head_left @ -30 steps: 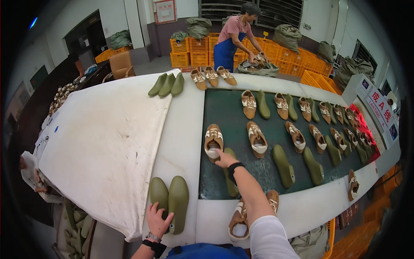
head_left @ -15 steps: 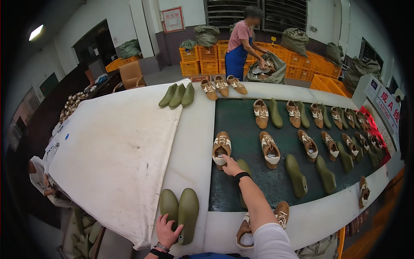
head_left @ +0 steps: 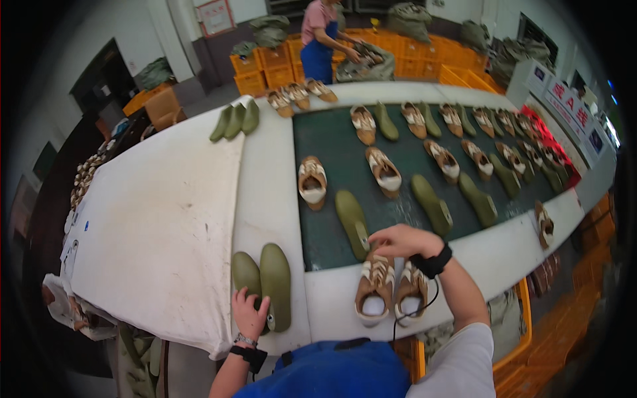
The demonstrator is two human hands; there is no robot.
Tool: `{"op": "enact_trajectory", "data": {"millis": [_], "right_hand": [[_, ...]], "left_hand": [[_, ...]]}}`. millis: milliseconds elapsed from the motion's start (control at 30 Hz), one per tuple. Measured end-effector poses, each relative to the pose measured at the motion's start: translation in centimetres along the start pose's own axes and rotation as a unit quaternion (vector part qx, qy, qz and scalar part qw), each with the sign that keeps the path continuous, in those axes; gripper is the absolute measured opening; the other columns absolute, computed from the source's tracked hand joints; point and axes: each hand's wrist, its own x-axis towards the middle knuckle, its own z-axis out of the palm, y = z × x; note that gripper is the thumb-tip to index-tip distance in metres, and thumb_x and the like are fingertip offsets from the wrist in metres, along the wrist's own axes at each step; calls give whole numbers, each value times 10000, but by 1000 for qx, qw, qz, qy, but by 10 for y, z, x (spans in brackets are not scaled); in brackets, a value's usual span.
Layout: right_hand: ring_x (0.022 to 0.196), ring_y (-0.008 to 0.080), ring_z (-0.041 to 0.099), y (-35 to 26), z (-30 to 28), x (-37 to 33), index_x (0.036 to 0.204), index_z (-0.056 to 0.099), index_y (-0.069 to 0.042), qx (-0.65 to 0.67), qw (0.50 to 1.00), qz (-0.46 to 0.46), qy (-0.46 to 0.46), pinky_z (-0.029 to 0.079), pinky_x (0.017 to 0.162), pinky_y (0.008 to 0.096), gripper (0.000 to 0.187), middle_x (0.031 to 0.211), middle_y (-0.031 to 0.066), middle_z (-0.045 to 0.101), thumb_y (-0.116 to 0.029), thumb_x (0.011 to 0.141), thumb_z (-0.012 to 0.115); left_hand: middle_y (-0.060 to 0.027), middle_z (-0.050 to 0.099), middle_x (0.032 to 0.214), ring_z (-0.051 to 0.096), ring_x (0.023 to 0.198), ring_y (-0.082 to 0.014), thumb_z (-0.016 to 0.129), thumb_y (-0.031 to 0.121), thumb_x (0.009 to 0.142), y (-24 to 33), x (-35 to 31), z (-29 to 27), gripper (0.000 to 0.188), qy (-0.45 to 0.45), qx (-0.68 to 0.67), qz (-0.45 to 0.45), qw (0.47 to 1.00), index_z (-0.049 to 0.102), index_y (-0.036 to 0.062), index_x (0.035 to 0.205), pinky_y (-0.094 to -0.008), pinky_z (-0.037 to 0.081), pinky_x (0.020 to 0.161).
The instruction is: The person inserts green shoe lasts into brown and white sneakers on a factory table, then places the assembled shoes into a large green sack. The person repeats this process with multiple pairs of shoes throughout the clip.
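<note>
Two green shoe lasts (head_left: 275, 285) lie side by side on the white table edge in front of me. My left hand (head_left: 249, 318) has its thumb and fingers round the heel end of the left one. Further right, my right hand (head_left: 403, 240) hovers at the toe of a brown-and-white sneaker (head_left: 376, 285), its fingers slightly bent and apart. Another such sneaker (head_left: 413, 292) stands beside it, partly under my wrist. Just beyond my right fingertips a green last (head_left: 352, 222) lies on the dark green belt, with a single sneaker (head_left: 312, 182) behind it to the left.
Rows of sneakers and lasts cover the green belt (head_left: 332, 245). Three lasts (head_left: 235, 119) and three sneakers (head_left: 296, 96) sit at the far edge. A white cloth (head_left: 159, 219) spreads left. Across the table, a person in a blue apron (head_left: 318, 60) handles a sack (head_left: 368, 64) before orange crates.
My right hand has left the sneaker on the belt and come back toward me, to the near pair. My left hand stays at the lasts. The whole view has shifted.
</note>
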Motion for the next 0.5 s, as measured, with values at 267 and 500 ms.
{"op": "enact_trajectory", "data": {"millis": [267, 500], "right_hand": [[1126, 401, 521, 35, 123, -140, 1378, 403, -128, 25, 927, 275, 253, 438, 953, 439, 786, 1242, 210, 526, -387, 723, 750], [1073, 393, 544, 24, 195, -116, 1320, 453, -150, -14, 917, 279, 286, 471, 899, 428, 688, 1205, 171, 546, -63, 676, 676]], "left_hand": [[-200, 562, 1172, 447, 1156, -400, 697, 353, 760, 10, 7, -4, 480, -11, 37, 62, 997, 620, 29, 1105, -479, 382, 975], [-145, 586, 1153, 464, 1135, -382, 711, 347, 705, 12, 13, -7, 560, -76, 39, 122, 989, 602, 73, 1181, -486, 381, 964]]}}
